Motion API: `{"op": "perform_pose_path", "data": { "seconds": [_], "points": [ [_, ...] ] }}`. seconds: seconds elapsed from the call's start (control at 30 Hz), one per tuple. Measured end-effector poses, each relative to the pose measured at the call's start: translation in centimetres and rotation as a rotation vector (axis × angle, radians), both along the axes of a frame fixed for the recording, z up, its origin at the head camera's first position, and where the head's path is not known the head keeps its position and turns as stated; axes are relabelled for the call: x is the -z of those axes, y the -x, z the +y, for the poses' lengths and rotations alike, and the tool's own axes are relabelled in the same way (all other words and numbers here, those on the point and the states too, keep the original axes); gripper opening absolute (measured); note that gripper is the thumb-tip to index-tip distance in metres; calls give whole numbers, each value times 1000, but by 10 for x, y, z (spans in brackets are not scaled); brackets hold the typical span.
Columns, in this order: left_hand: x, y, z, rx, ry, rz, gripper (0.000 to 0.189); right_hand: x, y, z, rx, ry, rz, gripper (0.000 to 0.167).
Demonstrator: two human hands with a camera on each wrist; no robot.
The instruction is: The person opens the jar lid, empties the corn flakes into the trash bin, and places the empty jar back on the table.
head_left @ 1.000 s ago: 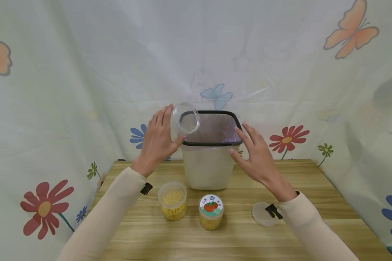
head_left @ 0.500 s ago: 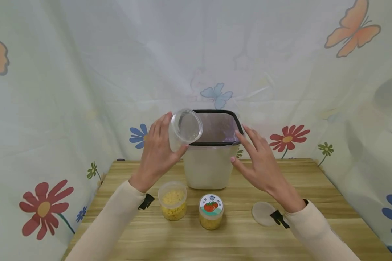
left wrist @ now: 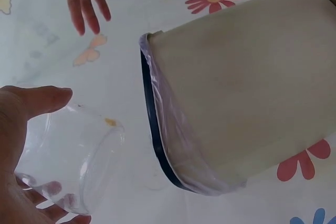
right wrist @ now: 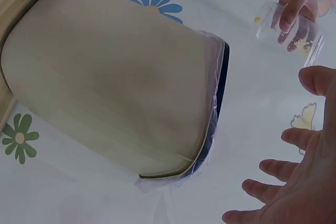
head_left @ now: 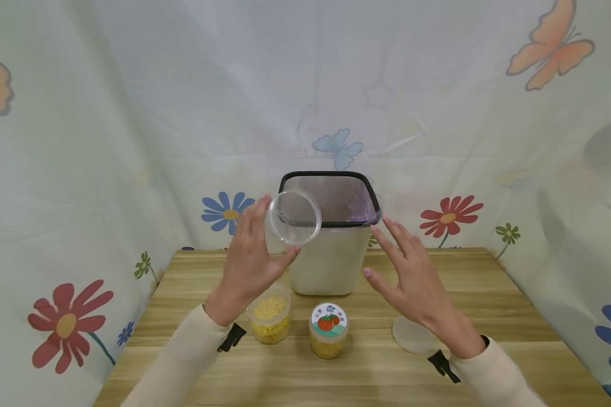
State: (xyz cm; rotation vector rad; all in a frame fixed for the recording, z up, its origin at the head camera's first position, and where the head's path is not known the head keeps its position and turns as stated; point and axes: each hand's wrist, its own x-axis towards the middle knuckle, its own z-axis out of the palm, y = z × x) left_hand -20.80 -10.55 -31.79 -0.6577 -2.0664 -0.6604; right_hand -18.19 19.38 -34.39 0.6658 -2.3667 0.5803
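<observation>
My left hand [head_left: 249, 254] grips a clear plastic jar [head_left: 291, 217] around its side, tilted with its mouth toward me, in front of the left part of the bin rim. A few yellow bits [right wrist: 303, 46] cling inside the jar in the right wrist view. A beige trash bin [head_left: 328, 263] stands upright with a black rim and a thin plastic liner [left wrist: 181, 140] folded over its edge. My right hand [head_left: 412, 277], fingers spread and holding nothing, hovers by the bin's right front corner.
On the wooden table [head_left: 377, 379], in front of the bin, stand an uncovered jar of yellow bits [head_left: 270, 314] and a jar with a tomato-printed lid [head_left: 328, 328]. A translucent round lid [head_left: 411, 334] lies at right. A patterned curtain [head_left: 209, 113] hangs behind.
My left hand has brought the jar down and toward me, from over the bin's opening to its front left rim. My right hand has also drawn back slightly from the rim.
</observation>
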Motion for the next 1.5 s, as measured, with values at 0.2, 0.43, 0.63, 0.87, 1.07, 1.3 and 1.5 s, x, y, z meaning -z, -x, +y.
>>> {"op": "perform_pose_path", "data": {
  "seconds": [0.2,0.43,0.63,0.87,1.07,1.3,1.5],
  "points": [
    [13,-11,11,28,12,-33,104,8,-9,1,-9,6,6,77],
    [26,-17,20,40,-8,-54,105,12,-15,2,-9,-4,-1,75],
    [36,-20,27,59,-14,-99,104,16,-17,6,8,-10,-7,77],
    [48,-23,38,84,-24,-149,105,22,-22,12,6,-16,-21,80],
    [56,-25,48,97,-26,-169,104,28,-25,16,12,-23,-26,80],
    [68,-28,64,135,-31,-142,101,37,-27,20,25,-23,-33,81],
    [78,-29,74,145,-23,-151,101,45,-29,22,36,-23,-36,81]
  ]
}}
